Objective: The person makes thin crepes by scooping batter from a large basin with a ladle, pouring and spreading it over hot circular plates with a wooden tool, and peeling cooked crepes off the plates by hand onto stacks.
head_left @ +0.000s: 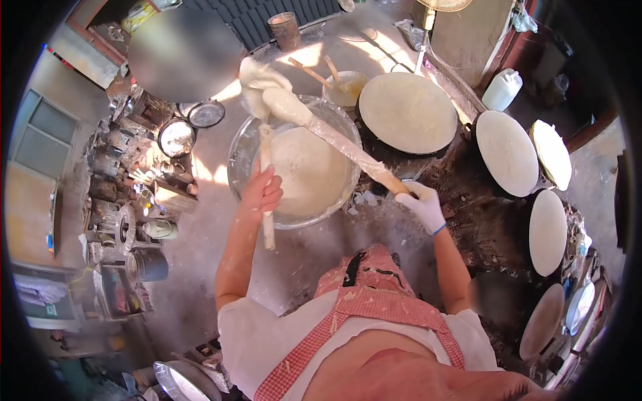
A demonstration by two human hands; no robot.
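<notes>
My left hand (261,192), bare, is wrapped round a pale wooden stick (267,230) held upright over the near left rim of a large metal basin (239,167). Pale batter (311,164) fills much of the basin. My right hand (422,206), in a white glove, grips the handle end of a long batter-coated paddle (344,147). The paddle slants up to the left across the basin. A thick lump of batter (264,83) clings about its far end, above the basin's far left rim, close to the top of the stick.
Round griddles with pale tops stand to the right, the nearest (408,112) beside the basin. Behind the basin is a smaller bowl (353,85) with wooden handles in it. A bucket (285,31) stands farther back. Pots and a dark bucket (148,264) line the left.
</notes>
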